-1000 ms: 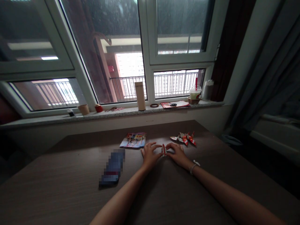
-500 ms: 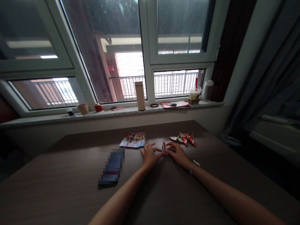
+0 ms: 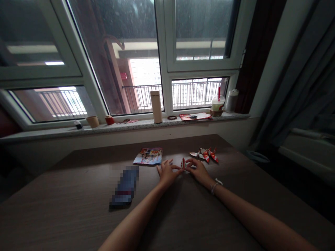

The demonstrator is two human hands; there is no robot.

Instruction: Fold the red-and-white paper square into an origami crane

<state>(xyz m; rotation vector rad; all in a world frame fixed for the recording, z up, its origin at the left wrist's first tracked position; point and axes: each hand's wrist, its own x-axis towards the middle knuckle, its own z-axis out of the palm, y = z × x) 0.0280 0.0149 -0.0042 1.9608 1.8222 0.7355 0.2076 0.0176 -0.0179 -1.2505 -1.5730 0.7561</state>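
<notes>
A small piece of folded red-and-white paper [image 3: 183, 164] stands on edge on the brown table, between my two hands. From the left, my left hand [image 3: 168, 171] pinches its lower edge with thumb and index finger, the other fingers held apart. My right hand [image 3: 197, 170], wearing a bracelet at the wrist, grips its right side between thumb and fingers. Beyond the right hand lies a cluster of folded paper cranes [image 3: 205, 154] in red and white. A stack of colourful printed paper sheets [image 3: 148, 156] rests just past my left hand.
A blurred dark-blue flat object [image 3: 125, 188] lies left of my left forearm on the table [image 3: 65, 195]. Along the windowsill stand a beige flask [image 3: 156, 107], a paper cup [image 3: 92, 121], a drink cup with a red straw [image 3: 218, 103], and scissors [image 3: 193, 116] on red papers.
Both hands stay at nearly the same spot around the folded paper. The white tie of the bracelet on my right wrist has shifted slightly.
</notes>
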